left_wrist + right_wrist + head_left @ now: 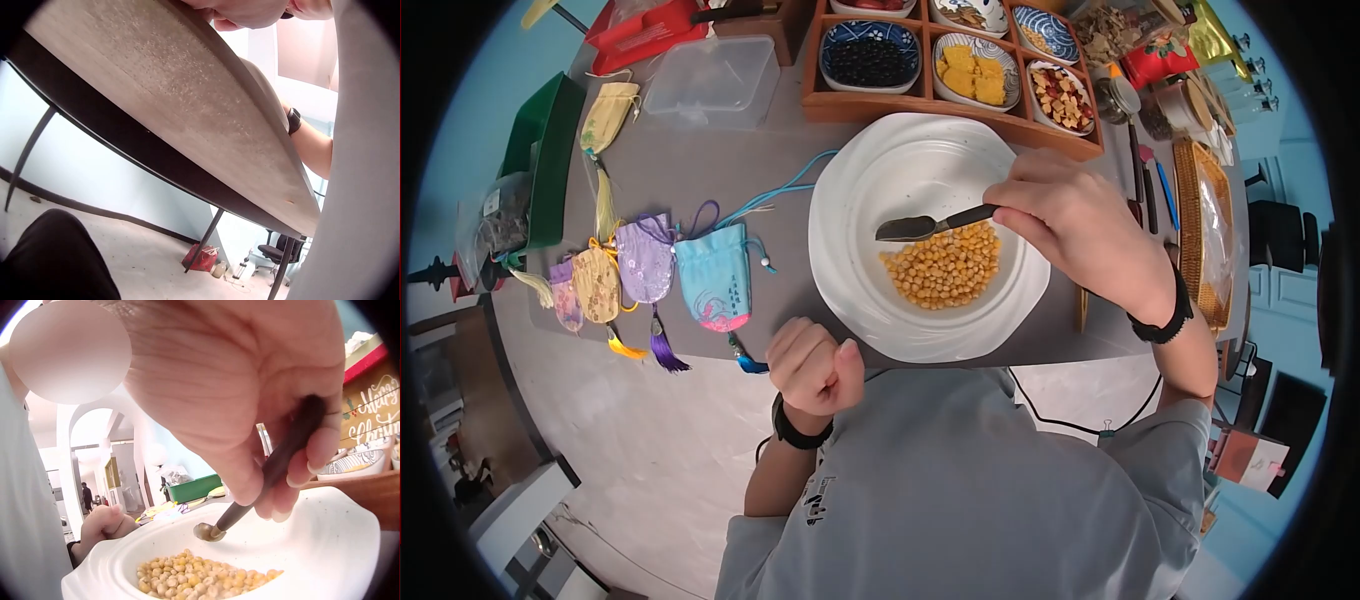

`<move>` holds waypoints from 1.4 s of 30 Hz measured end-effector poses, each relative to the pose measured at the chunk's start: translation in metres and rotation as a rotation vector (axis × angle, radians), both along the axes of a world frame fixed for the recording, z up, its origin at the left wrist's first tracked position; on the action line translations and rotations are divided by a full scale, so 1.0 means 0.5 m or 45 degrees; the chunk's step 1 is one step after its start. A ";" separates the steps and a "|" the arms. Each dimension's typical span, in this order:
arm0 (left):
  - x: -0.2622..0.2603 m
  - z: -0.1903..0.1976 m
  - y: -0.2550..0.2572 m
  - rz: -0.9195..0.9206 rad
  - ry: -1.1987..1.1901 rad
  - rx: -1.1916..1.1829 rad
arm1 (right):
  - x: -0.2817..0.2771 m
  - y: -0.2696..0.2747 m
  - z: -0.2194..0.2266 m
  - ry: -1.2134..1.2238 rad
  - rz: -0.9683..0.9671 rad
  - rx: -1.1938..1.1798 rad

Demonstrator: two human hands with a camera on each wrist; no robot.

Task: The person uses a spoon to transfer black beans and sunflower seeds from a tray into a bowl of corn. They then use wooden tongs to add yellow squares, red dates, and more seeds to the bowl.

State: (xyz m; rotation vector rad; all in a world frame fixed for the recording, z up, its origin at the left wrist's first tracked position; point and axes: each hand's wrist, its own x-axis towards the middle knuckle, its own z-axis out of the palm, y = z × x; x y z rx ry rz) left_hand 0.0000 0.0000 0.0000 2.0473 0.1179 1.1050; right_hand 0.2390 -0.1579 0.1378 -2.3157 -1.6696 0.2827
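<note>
My right hand is over the white bowl, gripping a small spoon by its black handle. In the right wrist view the spoon's metal tip hangs above a heap of small, round yellow kernels, which covers the near part of the bowl's floor. Beside the bowl, at the table's front edge, my left hand is curled into a fist with nothing visible in it. A light blue drawstring pouch lies just beyond that fist, its cords reaching to the bowl's rim.
Behind the bowl stands a wooden compartment box with patterned dishes of black beans, yellow blocks and chopped pieces. More tasselled pouches, such as a purple one, lie leftward near a green bin and a clear plastic box. A wicker tray is at right.
</note>
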 end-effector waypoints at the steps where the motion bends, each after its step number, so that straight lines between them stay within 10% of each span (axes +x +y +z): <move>1: 0.000 0.001 0.000 -0.002 0.000 0.000 | 0.000 0.001 -0.001 -0.007 0.009 -0.005; 42: 0.004 0.002 0.000 0.002 -0.018 0.027 | -0.006 -0.021 0.017 0.031 0.001 -0.039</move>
